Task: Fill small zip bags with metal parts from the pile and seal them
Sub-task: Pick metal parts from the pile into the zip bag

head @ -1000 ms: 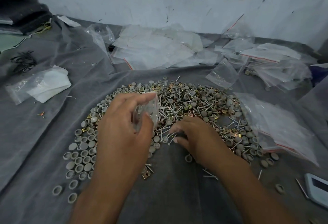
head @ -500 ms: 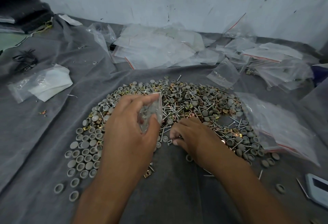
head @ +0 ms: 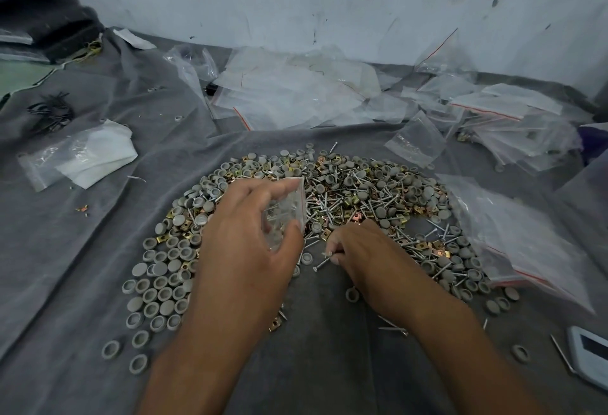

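Note:
A wide pile of metal parts (head: 355, 190) covers the grey cloth: screws, brass clips and grey round caps. My left hand (head: 250, 250) holds a small clear zip bag (head: 286, 210) upright between thumb and fingers, above the pile's near edge. Some parts show faintly inside the bag. My right hand (head: 365, 260) lies low at the pile's near edge, just right of the bag, and pinches a screw (head: 324, 261) in its curled fingertips.
Empty zip bags (head: 289, 95) lie heaped along the wall, more bags (head: 513, 227) at the right. A white cloth in plastic (head: 85, 154) lies at left. A white device (head: 589, 353) sits at the lower right. Dark fabric (head: 39, 9) fills the far left corner.
My right hand has closed on a screw at the pile's near edge and lifted it slightly. My left hand keeps the bag in nearly the same place.

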Demonstrator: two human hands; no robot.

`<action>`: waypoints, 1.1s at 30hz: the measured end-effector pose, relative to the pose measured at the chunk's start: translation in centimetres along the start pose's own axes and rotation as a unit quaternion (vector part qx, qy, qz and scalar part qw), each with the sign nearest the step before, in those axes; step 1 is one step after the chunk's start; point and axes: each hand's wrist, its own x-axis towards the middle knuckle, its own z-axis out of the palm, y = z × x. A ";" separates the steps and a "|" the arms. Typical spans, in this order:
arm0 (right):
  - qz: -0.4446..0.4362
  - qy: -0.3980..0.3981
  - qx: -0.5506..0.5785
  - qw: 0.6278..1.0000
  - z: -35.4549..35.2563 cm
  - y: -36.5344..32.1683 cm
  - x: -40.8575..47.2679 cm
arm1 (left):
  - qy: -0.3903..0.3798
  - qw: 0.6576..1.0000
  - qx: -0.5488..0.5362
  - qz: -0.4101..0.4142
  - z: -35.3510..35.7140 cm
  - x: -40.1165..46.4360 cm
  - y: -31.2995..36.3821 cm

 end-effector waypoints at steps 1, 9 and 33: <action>0.038 0.013 0.057 0.998 -0.6 0.0 0.0 | -0.003 1.000 0.001 0.003 0.0 0.0 0.0; -0.098 0.256 0.381 0.883 -5.3 -4.5 -1.4 | -0.066 0.997 0.022 0.030 0.8 -0.2 -0.1; 0.009 0.062 0.030 0.998 0.4 -1.2 1.9 | 0.048 0.999 -0.015 -0.014 -1.0 0.5 -0.7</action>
